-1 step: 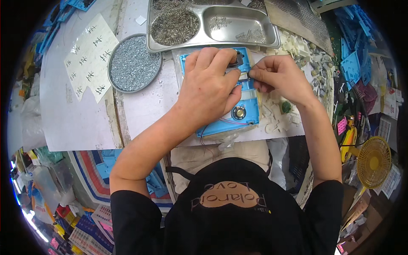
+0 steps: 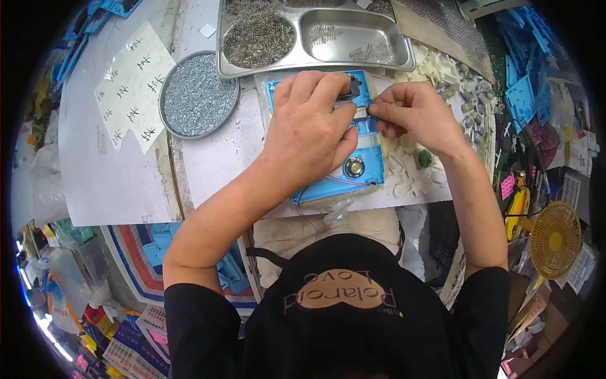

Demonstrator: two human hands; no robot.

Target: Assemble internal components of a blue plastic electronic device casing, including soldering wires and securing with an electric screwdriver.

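A blue plastic housing (image 2: 372,158) lies on the white work surface in front of me, with a round metal-centred speaker (image 2: 354,167) and thin pink wires in its nearer part. My left hand (image 2: 309,123) covers its left and middle, fingers curled over and gripping it. Beside those fingertips a black part (image 2: 355,87) shows near the far end. At the right edge of the housing, my right hand (image 2: 413,117) is closed in a pinch, thumb against forefinger, next to a small pale part (image 2: 362,113). Whatever it pinches is mostly hidden; only a dark bit shows.
A round dish of small screws (image 2: 199,95) stands to the left, by a marked paper sheet (image 2: 134,85). Beyond the housing is a metal compartment tray (image 2: 315,71) with springs and small metal parts. White plastic pieces (image 2: 435,76) pile up at right, and a yellow fan (image 2: 555,240) stands farther right.
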